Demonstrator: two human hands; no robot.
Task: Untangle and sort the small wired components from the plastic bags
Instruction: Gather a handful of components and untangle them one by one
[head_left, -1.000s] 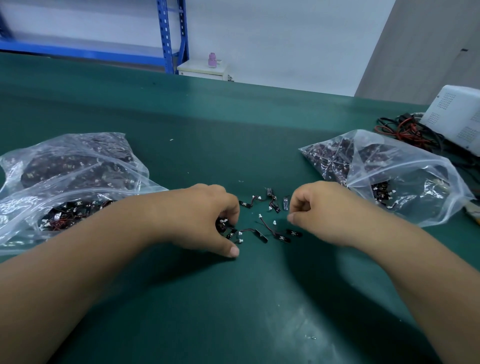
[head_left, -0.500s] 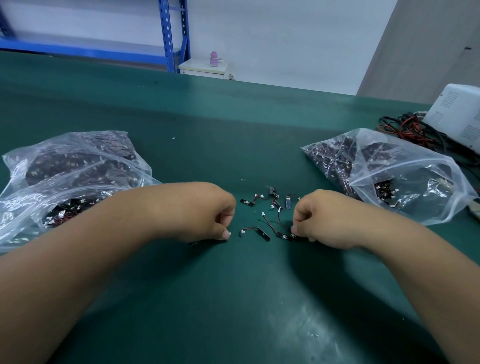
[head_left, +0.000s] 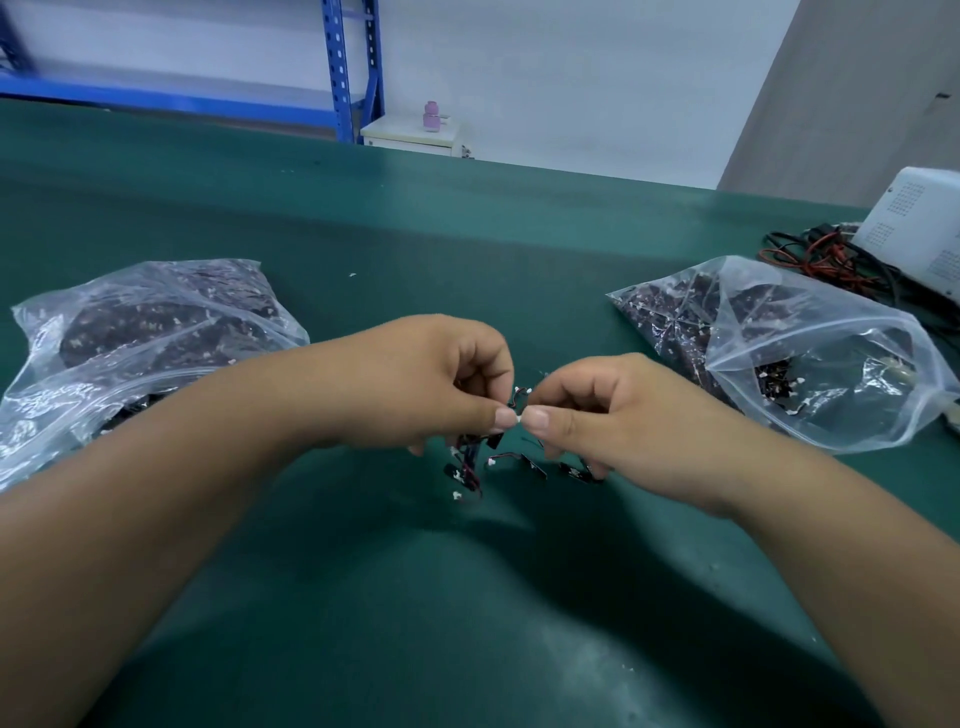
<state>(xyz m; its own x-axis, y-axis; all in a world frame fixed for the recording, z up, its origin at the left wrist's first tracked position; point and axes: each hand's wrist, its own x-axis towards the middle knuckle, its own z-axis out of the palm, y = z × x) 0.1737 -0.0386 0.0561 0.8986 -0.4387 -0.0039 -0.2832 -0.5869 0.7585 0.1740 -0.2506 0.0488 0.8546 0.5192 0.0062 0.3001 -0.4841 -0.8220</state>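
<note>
My left hand (head_left: 436, 379) and my right hand (head_left: 587, 410) are raised a little above the green table, thumbs almost touching. Between them they pinch a tangle of small wired components (head_left: 467, 462), black pieces on thin wires with white connectors. Part of the tangle hangs below my left hand. A few loose components (head_left: 524, 462) lie on the table under my hands. A clear plastic bag (head_left: 145, 332) full of the same parts lies at the left. A second clear bag (head_left: 779, 353), open towards me, lies at the right.
A white device (head_left: 919, 228) with a bundle of red and black cables (head_left: 831, 260) sits at the far right edge. The green table (head_left: 467, 597) stretches far back to blue shelving (head_left: 343, 67) and a small white cabinet (head_left: 410, 135).
Both hands have risen off the table and come together. My left hand lifted a cluster of components, which now dangles; my right hand moved in to pinch a connector beside it.
</note>
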